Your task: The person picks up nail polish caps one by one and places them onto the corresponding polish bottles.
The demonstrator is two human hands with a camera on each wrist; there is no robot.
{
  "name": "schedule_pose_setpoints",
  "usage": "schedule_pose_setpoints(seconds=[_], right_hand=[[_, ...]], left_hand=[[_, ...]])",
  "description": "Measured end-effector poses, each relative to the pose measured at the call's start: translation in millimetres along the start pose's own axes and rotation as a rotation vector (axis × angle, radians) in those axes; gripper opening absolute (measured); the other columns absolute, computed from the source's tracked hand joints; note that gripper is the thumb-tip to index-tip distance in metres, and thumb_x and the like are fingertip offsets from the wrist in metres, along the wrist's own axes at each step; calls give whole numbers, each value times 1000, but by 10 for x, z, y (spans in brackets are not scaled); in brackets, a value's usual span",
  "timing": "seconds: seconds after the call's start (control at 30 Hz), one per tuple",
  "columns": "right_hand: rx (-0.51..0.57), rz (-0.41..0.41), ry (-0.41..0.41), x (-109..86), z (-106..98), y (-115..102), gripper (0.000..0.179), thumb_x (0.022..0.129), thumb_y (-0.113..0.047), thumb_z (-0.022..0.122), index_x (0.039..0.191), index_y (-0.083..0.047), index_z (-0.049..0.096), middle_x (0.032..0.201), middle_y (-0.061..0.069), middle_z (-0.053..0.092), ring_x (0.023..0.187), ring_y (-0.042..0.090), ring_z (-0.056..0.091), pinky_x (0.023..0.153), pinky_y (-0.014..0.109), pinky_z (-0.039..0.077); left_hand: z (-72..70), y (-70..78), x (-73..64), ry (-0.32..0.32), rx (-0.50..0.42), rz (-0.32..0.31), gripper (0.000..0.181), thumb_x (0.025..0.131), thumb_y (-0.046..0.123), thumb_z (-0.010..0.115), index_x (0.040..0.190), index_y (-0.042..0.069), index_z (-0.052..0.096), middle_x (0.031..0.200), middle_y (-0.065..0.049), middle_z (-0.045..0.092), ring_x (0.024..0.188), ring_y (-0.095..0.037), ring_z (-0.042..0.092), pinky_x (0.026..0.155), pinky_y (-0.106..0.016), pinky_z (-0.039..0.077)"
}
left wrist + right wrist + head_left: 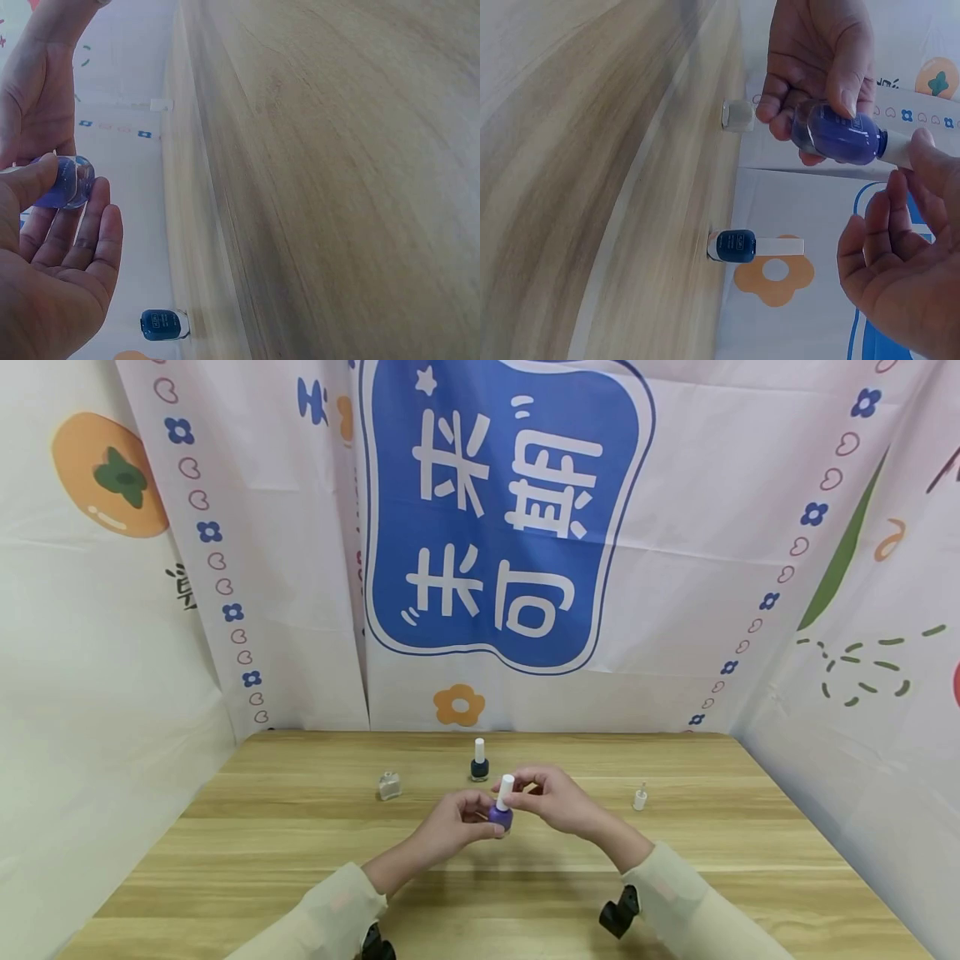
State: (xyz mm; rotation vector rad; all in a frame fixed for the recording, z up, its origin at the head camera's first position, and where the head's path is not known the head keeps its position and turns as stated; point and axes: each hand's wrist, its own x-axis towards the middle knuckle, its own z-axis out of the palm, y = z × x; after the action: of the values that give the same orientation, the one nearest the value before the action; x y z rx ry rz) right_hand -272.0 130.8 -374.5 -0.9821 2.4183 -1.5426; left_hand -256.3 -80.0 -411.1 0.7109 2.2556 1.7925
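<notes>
A purple nail polish bottle (pixel 499 817) with a tall white cap (pixel 506 792) is held above the table, slightly tilted. My left hand (pixel 453 823) grips its glass body between thumb and fingers. From the other side, my right hand (pixel 557 799) pinches the white cap between thumb and forefinger. In the right wrist view the cap sits on the neck of the bottle (pixel 846 139), and the other fingers of that hand are loosely curled below it.
A dark teal nail polish bottle (pixel 479 769) stands capped behind the hands. To the left is a small capless bottle (pixel 389 787) of clear or pale polish. A white cap (pixel 640 799) stands on the right with its brush upward. Printed cloth (pixel 675 610) hangs around the wooden table (pixel 270 852).
</notes>
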Motion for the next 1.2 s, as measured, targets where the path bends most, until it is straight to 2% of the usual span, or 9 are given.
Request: schedule_pose_setpoints(seconds=[0.3, 0.57, 0.73, 0.9, 1.03, 1.2], right_hand=[[-55, 18, 151, 14, 106, 27, 8, 90, -17, 71, 90, -9, 69, 84, 0, 62, 79, 17, 56, 68, 29, 50], [-87, 48, 247, -1, 221, 35, 22, 88, -24, 73, 82, -10, 58, 80, -1, 56, 73, 18, 50, 60, 24, 43], [-79, 71, 274, 0, 269, 51, 28, 87, -28, 74, 81, -10, 55, 80, 0, 55, 72, 17, 50, 55, 24, 41], [-62, 60, 223, 6, 223, 56, 21, 88, -27, 74, 86, -10, 61, 85, 0, 60, 81, 18, 54, 67, 28, 47], [-36, 30, 110, 11, 129, 40, 13, 91, -18, 70, 99, -8, 69, 95, 1, 62, 91, 18, 54, 74, 30, 49], [-28, -20, -26, 25, 26, -11, 22, 95, -7, 62, 116, 1, 67, 104, 8, 62, 95, 23, 53, 73, 28, 50]], left_hand=[[7, 11, -2, 22, -5, -6, 24, 85, 9, 75, 103, -3, 64, 97, -8, 68, 88, -19, 65, 77, -29, 56], [14, -37, 11, 49, 23, 1, 20, 85, 9, 76, 100, 0, 66, 97, -7, 68, 89, -21, 66, 75, -29, 56], [14, -46, 9, 58, 22, 11, 21, 84, 9, 76, 98, -2, 66, 97, -8, 68, 89, -22, 66, 75, -29, 56], [0, -50, 0, 63, 35, 5, 20, 84, 10, 76, 98, -1, 66, 97, -7, 68, 88, -21, 66, 75, -30, 56], [-18, -42, -5, 56, 39, -14, 20, 85, 11, 76, 99, 1, 66, 98, -6, 67, 89, -21, 65, 76, -31, 56], [-32, -14, -13, 28, 16, -19, 22, 85, 12, 76, 102, 2, 66, 99, -7, 68, 91, -21, 65, 77, -31, 56]])
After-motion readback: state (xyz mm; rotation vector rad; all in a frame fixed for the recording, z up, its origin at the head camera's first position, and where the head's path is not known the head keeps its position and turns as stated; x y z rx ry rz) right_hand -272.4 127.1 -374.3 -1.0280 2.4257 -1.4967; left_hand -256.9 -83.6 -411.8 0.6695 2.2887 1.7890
